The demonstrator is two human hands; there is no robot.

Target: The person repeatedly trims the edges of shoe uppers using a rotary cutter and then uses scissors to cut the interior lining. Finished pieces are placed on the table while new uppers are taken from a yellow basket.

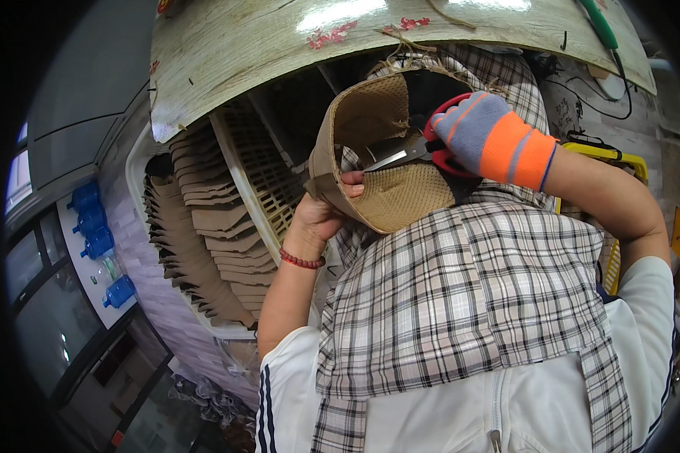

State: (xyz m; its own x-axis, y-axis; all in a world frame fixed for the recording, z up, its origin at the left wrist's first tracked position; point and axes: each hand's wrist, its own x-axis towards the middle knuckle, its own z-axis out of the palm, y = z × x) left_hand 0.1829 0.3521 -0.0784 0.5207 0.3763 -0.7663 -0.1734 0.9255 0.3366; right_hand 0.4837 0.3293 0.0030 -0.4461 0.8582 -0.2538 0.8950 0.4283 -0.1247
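Note:
A brown textured sheet piece (404,200), bent into a wide open loop with a dark lining on part of it, rests on my checked apron (446,279) under the table's edge. My left hand (326,214), bare and wearing a red bead bracelet, pinches the near left rim of the loop, thumb on the inside. Inside the loop, my right hand (491,140), in a grey and orange glove, grips red-handled scissors (402,156). Their metal blades point left, with the tips close to my left thumb. Whether the blades touch the material is hard to see.
A light wooden-patterned table (234,64) spans the top, with thread scraps and a green-handled corded tool (598,24). At left, a white basket (229,151) stands by stacked brown pieces (227,226). A yellow basket (633,163) is at right; blue water jugs (97,241) stand far left.

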